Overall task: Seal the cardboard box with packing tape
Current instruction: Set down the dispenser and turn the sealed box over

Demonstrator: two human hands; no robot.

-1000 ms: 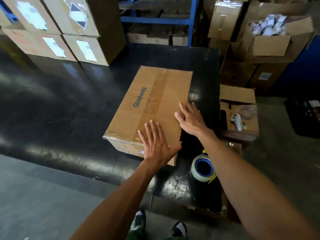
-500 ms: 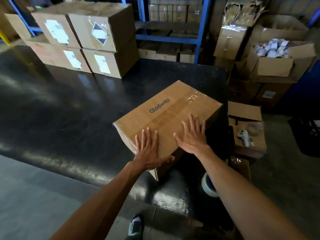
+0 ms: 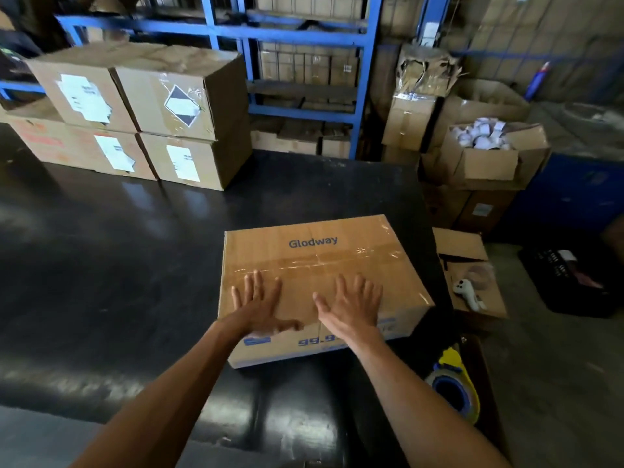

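A brown cardboard box (image 3: 324, 251) printed "Glodway" lies on the black table (image 3: 135, 265), its long side facing me. A strip of clear packing tape (image 3: 337, 261) runs left to right across its top seam. My left hand (image 3: 258, 304) lies flat on the near left of the lid, fingers spread. My right hand (image 3: 351, 304) lies flat on the near right of the lid, fingers spread too. Neither hand holds anything. A tape dispenser (image 3: 454, 388) with a blue-cored roll and yellow body rests at the table's near right corner, partly behind my right forearm.
Stacked labelled cartons (image 3: 141, 119) stand at the table's far left. Blue shelving (image 3: 304, 62) runs behind. To the right, off the table, are an open low carton (image 3: 467, 278) holding a white handheld device (image 3: 466, 292), more open boxes (image 3: 486, 153) and a black crate (image 3: 574, 282).
The box has turned on the table from a slanted position until its long side faces me. Both flat hands stayed on its lid throughout, and the camera has tilted upward.
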